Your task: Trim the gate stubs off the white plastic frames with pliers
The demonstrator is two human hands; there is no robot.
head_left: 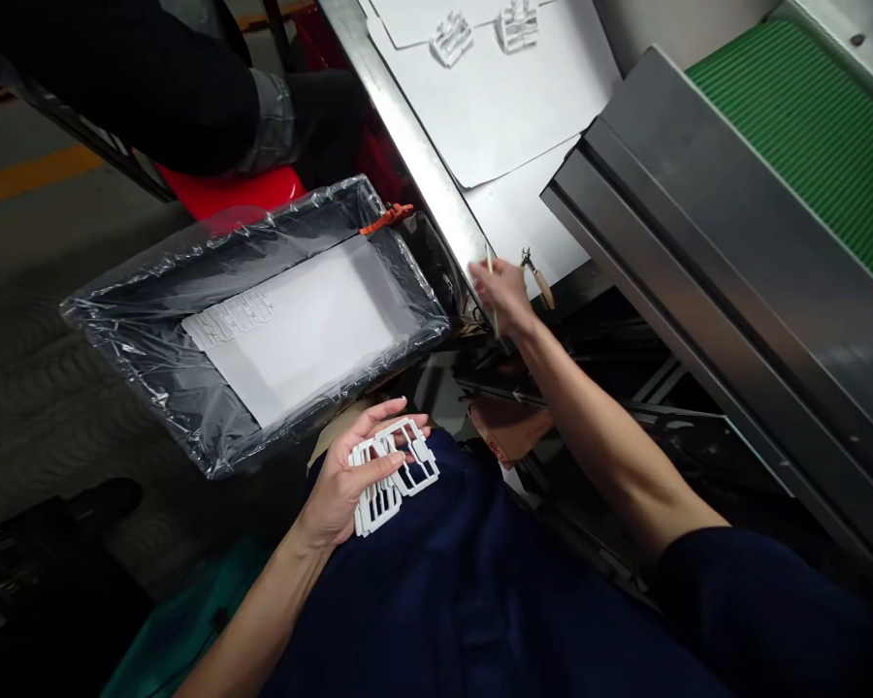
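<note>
Several white slotted plastic frames (417, 458) rest in my left hand (356, 475), its thumb pressed over them, above my lap. My right hand (501, 296) is at the metal table edge, fingers round a thin pale stick (490, 260). Just right of that hand, a small tool with a wooden handle (541, 287) lies by the white sheet. To the left stands a black bin (145, 388) lined with clear plastic; inside it a row of flat white parts (237, 315) lies along one end of a white sheet (320, 330).
Two clusters of white parts (518, 26) lie on paper on the table (407, 126). A metal-sided conveyor with a green belt (807, 126) stands at right. Another person's dark sleeve (189, 97) and a red stool (240, 189) are at upper left.
</note>
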